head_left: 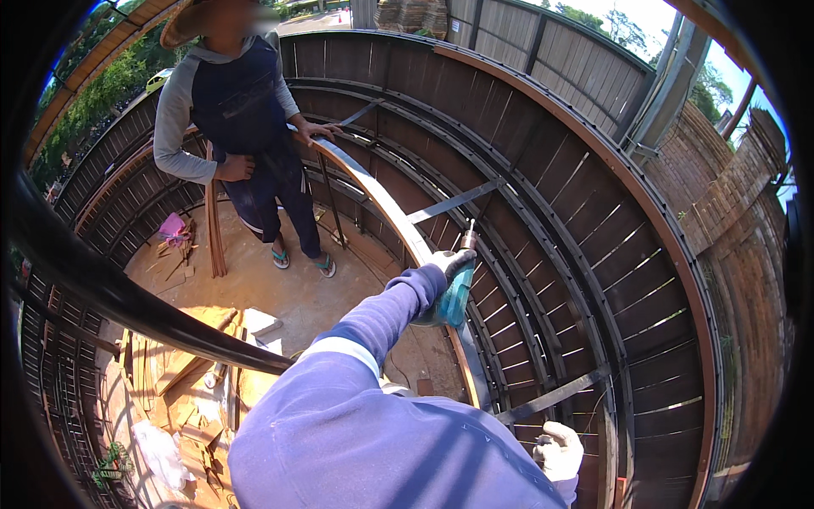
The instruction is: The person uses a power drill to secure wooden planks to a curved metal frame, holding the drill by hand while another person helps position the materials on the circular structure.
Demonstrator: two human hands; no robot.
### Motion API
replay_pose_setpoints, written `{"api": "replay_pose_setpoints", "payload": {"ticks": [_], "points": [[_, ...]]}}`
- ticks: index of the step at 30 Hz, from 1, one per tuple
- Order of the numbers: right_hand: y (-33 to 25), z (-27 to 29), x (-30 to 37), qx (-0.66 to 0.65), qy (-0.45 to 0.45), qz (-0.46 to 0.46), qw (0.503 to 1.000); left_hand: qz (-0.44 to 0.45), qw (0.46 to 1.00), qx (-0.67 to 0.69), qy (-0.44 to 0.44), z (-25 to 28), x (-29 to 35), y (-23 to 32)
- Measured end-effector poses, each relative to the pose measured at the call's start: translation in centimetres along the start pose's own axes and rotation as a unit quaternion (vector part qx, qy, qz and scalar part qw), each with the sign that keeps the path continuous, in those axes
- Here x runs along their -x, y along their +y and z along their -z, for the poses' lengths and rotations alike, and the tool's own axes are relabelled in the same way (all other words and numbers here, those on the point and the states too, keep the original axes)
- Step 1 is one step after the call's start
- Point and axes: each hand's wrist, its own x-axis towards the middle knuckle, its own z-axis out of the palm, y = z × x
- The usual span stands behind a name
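Note:
My left hand, in a pale and dark work glove, is closed around the front of a teal power drill. The drill's thin bit points away from me and touches nothing that I can make out. It is above a curved rail with a metal top, close to a flat metal crossbar. At the lower right, my right hand wears a white glove with its fingers curled. What it may hold is hidden. Near it a second crossbar runs to the slatted wall.
Across from me a person in a hat stands with one hand on the curved rail. A round wall of dark slats surrounds us. A thick black bar crosses at left. Wood scraps and a white plastic bag litter the floor.

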Motion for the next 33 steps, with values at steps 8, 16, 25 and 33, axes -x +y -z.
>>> {"api": "replay_pose_setpoints", "payload": {"ticks": [8,16,25,33], "points": [[-0.3,-4.6,1.3,0.140,-0.232,-0.072,0.960,0.014,0.999,0.017,-0.026,0.5,-1.3,-1.8],[-3.3,-12.9,-2.3,0.367,-0.115,0.097,0.918,0.007,0.997,-0.013,-0.079,2.2,-1.7,-1.1],[-8.8,-28.8,-10.4,0.056,0.055,0.142,0.987,0.020,0.964,0.090,-0.250,5.0,-2.0,-0.8],[-12.4,-38.1,-14.5,0.034,0.093,0.155,0.983,-0.017,0.911,0.227,-0.344,16.9,-1.8,-2.9]]}}
